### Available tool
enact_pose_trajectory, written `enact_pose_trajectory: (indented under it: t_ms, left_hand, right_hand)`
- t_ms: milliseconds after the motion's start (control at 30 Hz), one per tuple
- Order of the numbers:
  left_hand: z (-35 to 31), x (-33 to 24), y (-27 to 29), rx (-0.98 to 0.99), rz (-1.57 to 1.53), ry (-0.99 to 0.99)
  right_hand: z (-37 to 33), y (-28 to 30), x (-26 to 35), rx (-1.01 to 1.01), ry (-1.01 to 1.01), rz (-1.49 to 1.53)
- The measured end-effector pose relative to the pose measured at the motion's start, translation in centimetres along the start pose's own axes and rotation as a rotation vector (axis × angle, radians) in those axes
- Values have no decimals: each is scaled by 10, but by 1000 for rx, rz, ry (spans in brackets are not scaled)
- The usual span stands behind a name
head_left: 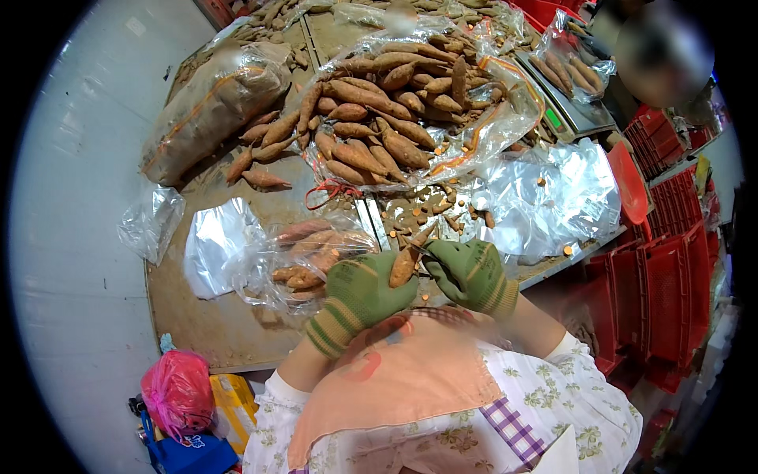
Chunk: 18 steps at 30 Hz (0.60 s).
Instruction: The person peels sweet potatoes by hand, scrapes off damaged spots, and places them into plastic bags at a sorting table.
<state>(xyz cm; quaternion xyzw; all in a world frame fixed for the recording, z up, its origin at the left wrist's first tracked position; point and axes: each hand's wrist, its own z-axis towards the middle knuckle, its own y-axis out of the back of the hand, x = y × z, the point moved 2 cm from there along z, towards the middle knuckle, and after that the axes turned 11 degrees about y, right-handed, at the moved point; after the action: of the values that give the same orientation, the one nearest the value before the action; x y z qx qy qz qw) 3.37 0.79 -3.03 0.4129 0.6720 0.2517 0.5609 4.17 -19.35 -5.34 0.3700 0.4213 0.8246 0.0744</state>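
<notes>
Left hand grasped a sweet potato, tip outward, seemingly to expose that end; right hand curled beside it — whether its grip held anything, I couldn't tell.

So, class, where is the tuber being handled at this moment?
In the head view, the tuber is just below the picture's centre, held in the gloved left hand, with the gloved right hand close on its right.

the head view looks down from close above the hands and table.
</notes>
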Motion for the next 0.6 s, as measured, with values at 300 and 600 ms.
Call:
enact_pose_trajectory:
  t_ms: [300,600]
  left_hand:
    - [-16,-25,12,-112,-60,-315]
    - [5,30,9,183,-961,90]
  right_hand:
    - [-53,-61,-76,11,-635,19]
    - [-61,-49,-66,-250,-731,507]
